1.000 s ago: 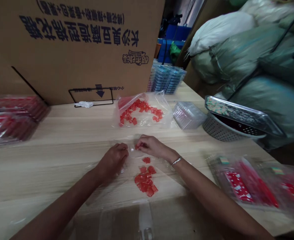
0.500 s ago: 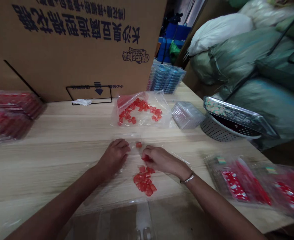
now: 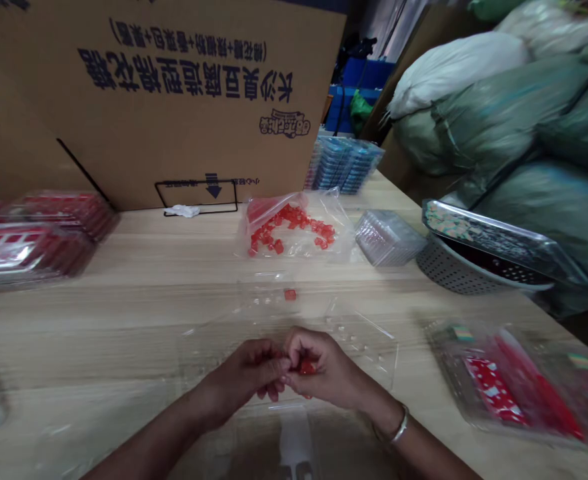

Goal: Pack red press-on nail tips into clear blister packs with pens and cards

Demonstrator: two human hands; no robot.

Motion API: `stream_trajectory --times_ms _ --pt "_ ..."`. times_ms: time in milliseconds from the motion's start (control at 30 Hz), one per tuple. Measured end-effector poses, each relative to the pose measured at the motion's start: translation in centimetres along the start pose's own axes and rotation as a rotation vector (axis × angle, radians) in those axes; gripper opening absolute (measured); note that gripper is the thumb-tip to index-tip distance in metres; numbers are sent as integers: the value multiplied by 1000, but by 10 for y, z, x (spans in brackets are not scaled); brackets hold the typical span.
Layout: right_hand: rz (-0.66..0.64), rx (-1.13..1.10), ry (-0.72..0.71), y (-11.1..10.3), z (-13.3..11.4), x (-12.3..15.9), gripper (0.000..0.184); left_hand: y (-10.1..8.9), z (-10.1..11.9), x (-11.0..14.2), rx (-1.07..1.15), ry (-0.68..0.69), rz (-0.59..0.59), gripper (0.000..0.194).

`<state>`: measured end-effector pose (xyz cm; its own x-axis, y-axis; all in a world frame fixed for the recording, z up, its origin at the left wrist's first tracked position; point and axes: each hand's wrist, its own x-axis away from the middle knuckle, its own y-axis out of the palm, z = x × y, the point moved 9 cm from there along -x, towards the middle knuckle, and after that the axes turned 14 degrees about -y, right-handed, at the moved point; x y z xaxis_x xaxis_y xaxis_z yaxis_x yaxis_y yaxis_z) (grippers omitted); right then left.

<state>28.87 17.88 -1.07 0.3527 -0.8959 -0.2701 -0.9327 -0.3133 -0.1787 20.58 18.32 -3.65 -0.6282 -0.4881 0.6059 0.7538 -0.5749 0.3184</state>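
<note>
Head view shows both hands brought together low in the middle, over clear plastic packaging [image 3: 374,353] on the wooden table [image 3: 144,333]. The left hand [image 3: 239,383] comes in from the lower left, forearm slanting upward, back of the hand turned up. Its thumb stretches across toward the other hand, while the remaining fingers curl in below it. The right hand [image 3: 331,373] reaches in from the lower right, with a silver bracelet [image 3: 401,425] at the wrist. Its knuckles arch, and the index finger bends round toward the thumb, leaving a ring-like gap. The fingertips of the two hands meet or nearly meet. Each hand's fingers are drawn in, but I cannot tell whether either one grips anything, since the contact point is hidden.

Red pieces [image 3: 307,366] show through the right hand's gap, with a little more red just below that hand; whether they are held or lie beneath cannot be made out. A single red piece [image 3: 290,294] lies beyond the hands, toward the right side of a small clear plastic piece [image 3: 261,290]. Farther back, a transparent bag [image 3: 341,213] of red cubes [image 3: 289,217] rests in front of the cardboard box [image 3: 199,140].
</note>
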Motion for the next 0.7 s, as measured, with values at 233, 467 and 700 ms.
stream_trajectory --times_ms 233,467,700 --pt "77 239 -167 -9 -18 -4 7 0 -5 -2 297 -58 13 29" --pt "-61 -98 105 -4 2 9 13 1 11 13 -52 197 107 20" --pt "-216 260 -10 -4 -29 4 9 3 16 24 -408 237 248 12"
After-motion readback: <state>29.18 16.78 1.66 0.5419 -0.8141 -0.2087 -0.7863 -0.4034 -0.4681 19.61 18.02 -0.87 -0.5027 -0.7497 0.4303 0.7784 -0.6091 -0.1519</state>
